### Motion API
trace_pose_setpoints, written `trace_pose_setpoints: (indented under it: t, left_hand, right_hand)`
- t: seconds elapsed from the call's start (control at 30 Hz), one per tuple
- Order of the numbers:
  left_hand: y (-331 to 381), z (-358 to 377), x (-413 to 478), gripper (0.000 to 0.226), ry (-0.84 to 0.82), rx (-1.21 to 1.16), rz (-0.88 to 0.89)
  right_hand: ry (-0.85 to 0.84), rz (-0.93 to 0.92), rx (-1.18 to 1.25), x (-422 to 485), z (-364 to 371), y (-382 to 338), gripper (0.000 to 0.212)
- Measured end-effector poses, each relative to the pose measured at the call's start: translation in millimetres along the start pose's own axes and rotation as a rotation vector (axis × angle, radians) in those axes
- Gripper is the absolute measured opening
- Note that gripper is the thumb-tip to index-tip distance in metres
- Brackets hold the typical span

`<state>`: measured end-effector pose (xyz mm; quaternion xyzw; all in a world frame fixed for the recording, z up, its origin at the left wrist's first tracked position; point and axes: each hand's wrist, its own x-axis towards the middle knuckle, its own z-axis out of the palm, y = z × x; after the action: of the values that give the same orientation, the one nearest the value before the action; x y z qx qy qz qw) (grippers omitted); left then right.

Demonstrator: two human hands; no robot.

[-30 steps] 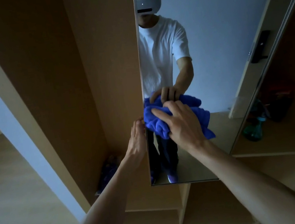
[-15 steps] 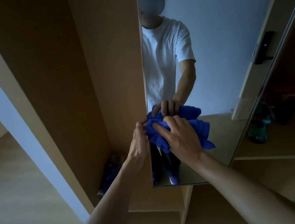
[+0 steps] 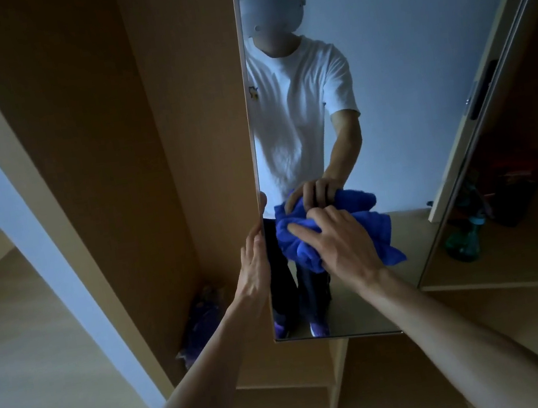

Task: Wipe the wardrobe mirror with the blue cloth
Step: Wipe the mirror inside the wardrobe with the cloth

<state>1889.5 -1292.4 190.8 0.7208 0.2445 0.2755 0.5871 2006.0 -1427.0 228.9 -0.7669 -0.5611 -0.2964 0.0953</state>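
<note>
A tall wardrobe mirror [image 3: 401, 98] hangs on an open wooden door panel ahead of me. My right hand [image 3: 339, 245] presses a bunched blue cloth [image 3: 297, 244] flat against the lower part of the glass, fingers spread over it. My left hand [image 3: 254, 268] holds the mirror's left edge, the thumb wrapped round onto the glass side. The mirror reflects a person in a white T-shirt, the cloth and the hand on it.
A wooden wardrobe wall [image 3: 109, 157] stands left of the mirror, with a purple bundle [image 3: 201, 320] on its floor. To the right, a shelf [image 3: 514, 283] carries a teal bottle [image 3: 466, 241] and a dark red object. Lower shelves sit under the mirror.
My right hand and the cloth have slid slightly lower and to the right on the glass. My left hand has closed onto the mirror's edge.
</note>
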Motion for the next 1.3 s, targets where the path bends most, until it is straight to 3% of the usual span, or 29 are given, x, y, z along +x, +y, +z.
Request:
trace_pose_setpoints:
  t: [0.2, 0.33, 0.5, 0.8, 0.97, 1.3]
  left_hand:
    - [1, 6, 0, 0.047, 0.005, 0.038, -0.015]
    - [4, 15, -4, 0.08, -0.016, -0.044, 0.005]
    - [3, 21, -4, 0.096, 0.003, 0.031, 0.043]
    - [9, 30, -4, 0.099, 0.061, 0.078, -0.017]
    - [1, 34, 1, 0.092, 0.08, 0.103, -0.021]
    - [-15, 52, 11, 0.101, 0.195, 0.153, -0.076]
  right_hand:
    - [0.164, 0.021, -0.002, 17, -41, 44, 0.052]
    - [0.204, -0.007, -0.03, 12, -34, 48, 0.053]
    - [0.129, -0.021, -0.02, -6, -7, 47, 0.054]
    - [-0.111, -0.069, -0.028, -53, 23, 49, 0.048]
    - [-0.053, -0.03, 0.057, -44, 9, 61, 0.05]
    - [0.164, -0.006, 0.059, -11, -49, 101, 0.05]
